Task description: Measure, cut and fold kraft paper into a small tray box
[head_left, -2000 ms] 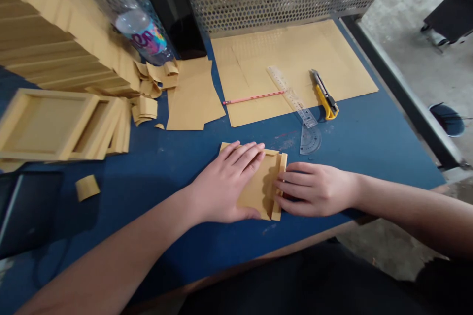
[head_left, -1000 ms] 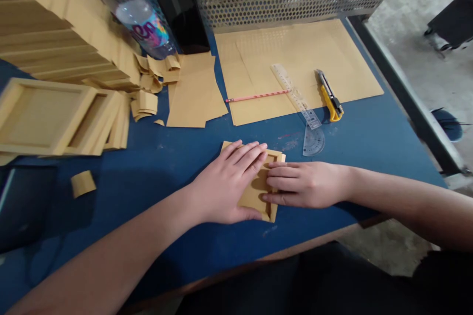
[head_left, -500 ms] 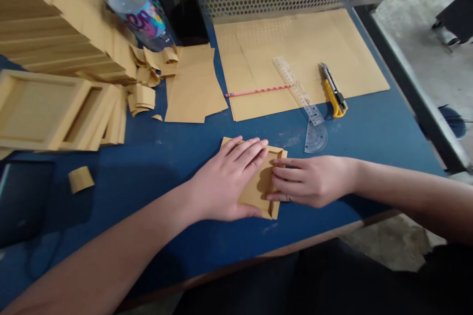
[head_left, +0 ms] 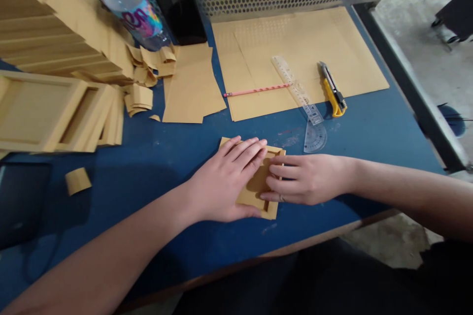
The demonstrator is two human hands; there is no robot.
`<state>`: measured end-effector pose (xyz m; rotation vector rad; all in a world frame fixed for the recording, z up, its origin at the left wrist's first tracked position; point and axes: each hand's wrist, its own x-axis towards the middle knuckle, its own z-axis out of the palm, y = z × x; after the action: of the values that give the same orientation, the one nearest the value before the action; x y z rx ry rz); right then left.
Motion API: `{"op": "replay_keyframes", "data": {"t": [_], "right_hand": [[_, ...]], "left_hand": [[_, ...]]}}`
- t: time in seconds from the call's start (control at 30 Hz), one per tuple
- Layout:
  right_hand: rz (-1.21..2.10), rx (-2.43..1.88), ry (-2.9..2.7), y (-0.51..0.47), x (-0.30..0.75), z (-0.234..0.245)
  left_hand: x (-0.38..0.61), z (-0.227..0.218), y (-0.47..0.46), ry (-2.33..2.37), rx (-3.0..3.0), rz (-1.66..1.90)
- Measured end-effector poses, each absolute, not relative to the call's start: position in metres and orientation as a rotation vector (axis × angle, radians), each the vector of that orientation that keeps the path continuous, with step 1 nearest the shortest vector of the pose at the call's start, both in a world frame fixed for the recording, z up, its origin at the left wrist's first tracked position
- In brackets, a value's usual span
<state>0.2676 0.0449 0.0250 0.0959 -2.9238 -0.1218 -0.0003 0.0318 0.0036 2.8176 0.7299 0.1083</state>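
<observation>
Left hand (head_left: pixel 226 184): grip spread flat on cardboard tray (head_left: pixel 253 191).
Right hand (head_left: pixel 306 179): laid over tray's right rim (head_left: pixel 272 210); thumb hidden, cannot tell if grip clamps.

Light: moderate, diffuse; brightest on concrete floor (head_left: pixel 417 15), upper right. Shadows: soft, left of right hand (head_left: pixel 301 178), across cardboard tray (head_left: pixel 254 194). Clothing (head_left: pixel 295 275): near black. Highlights: plastic bottle (head_left: pixel 137 18). Stacked cardboard (head_left: pixel 70 15), left edge: stretched, blurred.

L hand (head_left: pixel 226 183) & R fingers (head_left: pixel 286 172) on cardbd tray (head_left: pixel 255 188)
</observation>
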Motion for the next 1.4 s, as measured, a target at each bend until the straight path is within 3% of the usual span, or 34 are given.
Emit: {"op": "replay_keyframes", "data": {"t": [0.27,0.57,1.4], "right_hand": [[-0.142,0.058,-2.906,0.037,0.268,0.021],[0.100,-0.048,-2.935,0.038,0.266,0.020],[0.022,0.076,-2.909,0.037,0.261,0.023]], "left_hand": [[0.000,0.005,0.032,0.739,2.798,0.104],[0.000,0.003,0.031,0.742,2.813,0.126],[0.000,0.004,0.032,0.738,2.813,0.111]]}}
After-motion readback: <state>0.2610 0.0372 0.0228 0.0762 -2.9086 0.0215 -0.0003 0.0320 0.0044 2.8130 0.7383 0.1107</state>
